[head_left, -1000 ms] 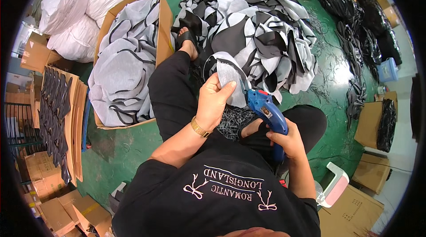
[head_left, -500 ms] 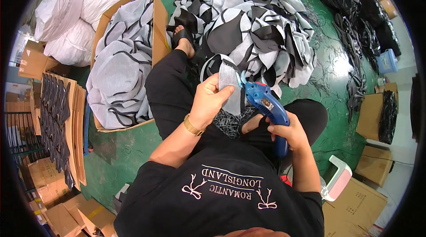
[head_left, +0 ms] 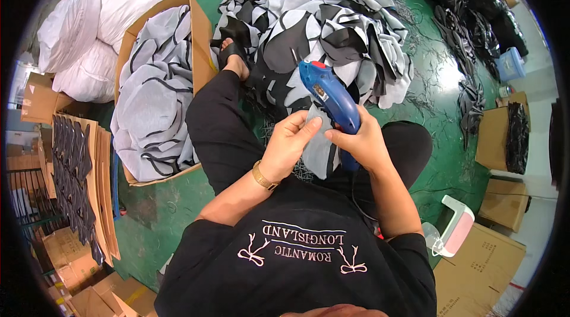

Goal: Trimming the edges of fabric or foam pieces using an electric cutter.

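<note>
Between thumb and fingers of my left hand [head_left: 288, 142] is a grey fabric piece [head_left: 319, 154], which hangs down in front of my lap. My right hand [head_left: 367, 142] is wrapped round the handle of blue electric scissors [head_left: 333, 96]. Their head, with a red part on top, points away from me and up to the left, apart from the held piece. My right thumb lies close to that fabric; whether it touches cannot be made out. Just beyond the tool rises a big heap of grey and black fabric pieces [head_left: 288, 47] on the floor.
At the left stands a cardboard box [head_left: 202, 44] full of grey pieces with black edging. White sacks [head_left: 122, 5] lie behind it. Black strips [head_left: 463, 73], cartons [head_left: 502, 136] and a pink-and-white stool [head_left: 457, 231] are at the right. A cord runs from the scissors past my lap.
The scissors have swung up and left, away from the fabric edge they were at. My right hand has come close to my left, and the held piece sits lower.
</note>
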Motion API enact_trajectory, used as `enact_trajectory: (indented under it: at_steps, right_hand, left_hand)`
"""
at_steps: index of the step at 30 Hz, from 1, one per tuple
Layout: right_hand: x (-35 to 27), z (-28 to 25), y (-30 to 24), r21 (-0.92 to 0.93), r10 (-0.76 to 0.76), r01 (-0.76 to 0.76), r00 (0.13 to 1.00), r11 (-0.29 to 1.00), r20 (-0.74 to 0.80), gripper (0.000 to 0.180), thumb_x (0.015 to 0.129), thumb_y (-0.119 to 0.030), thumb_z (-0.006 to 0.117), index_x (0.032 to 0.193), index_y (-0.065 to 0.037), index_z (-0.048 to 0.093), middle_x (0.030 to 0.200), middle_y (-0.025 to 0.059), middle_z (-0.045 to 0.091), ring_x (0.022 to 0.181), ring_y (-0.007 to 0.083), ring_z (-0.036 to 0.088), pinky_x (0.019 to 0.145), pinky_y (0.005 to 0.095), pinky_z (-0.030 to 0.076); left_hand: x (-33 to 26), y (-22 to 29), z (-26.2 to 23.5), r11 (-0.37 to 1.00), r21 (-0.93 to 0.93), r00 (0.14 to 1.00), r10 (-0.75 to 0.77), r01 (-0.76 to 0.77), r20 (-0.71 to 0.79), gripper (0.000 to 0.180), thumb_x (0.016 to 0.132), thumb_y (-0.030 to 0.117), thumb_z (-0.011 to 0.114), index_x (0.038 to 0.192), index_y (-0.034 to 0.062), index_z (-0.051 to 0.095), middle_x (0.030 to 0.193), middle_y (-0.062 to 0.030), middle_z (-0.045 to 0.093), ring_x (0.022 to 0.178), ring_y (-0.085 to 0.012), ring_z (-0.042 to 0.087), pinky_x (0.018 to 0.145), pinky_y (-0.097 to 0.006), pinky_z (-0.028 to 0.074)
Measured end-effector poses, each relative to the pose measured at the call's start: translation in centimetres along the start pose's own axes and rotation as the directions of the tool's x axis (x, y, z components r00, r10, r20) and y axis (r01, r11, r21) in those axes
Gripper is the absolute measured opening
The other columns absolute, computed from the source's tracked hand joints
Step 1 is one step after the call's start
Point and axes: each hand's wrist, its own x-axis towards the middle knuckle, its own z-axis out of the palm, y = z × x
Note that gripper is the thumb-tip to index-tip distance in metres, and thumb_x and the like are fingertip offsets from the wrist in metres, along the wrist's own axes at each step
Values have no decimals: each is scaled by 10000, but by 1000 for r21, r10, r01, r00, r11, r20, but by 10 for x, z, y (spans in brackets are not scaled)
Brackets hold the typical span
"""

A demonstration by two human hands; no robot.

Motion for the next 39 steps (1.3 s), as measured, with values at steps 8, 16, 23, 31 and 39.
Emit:
enact_trajectory:
  at_steps: [8,16,23,31,39]
  right_hand:
    - [-26,-31,11,340,143,-169,985,925,101,404,722,-129,721,1063,22,567,907,59,587,656,131,577,610,264,500]
    - [-61,-39,18,137,316,-352,921,926,227,381,693,-32,695,1048,39,578,908,73,610,631,124,577,531,258,489]
    - [-59,-35,26,148,289,-317,940,937,183,325,708,-53,700,1002,29,589,773,44,592,589,107,564,541,260,469]
    - [-53,-41,23,182,299,-343,926,922,230,369,681,-10,663,1034,54,576,904,90,611,624,135,577,524,260,492]
    - [-48,-54,20,234,306,-396,889,888,341,320,694,-19,684,991,44,585,821,64,608,635,135,584,547,276,497]
  left_hand:
    - [9,18,-12,984,-169,992,28,-49,-126,138,904,78,607,1018,8,573,880,-22,650,764,-71,599,719,-234,492]
    - [13,24,-13,980,-129,977,127,-150,-174,185,905,35,583,1080,-18,553,932,-40,657,808,-62,599,746,-203,473]
    - [12,26,-15,988,0,975,149,-151,-165,184,911,30,565,1087,-24,560,937,-36,658,803,-46,589,732,-191,464]
    - [9,29,-16,990,69,988,125,-119,-94,174,903,14,561,1073,-20,579,896,-16,654,734,-18,565,667,-173,450]
    - [2,53,-19,983,181,999,-19,13,29,175,880,-22,567,1053,-28,592,934,-33,659,798,-42,587,736,-191,466]
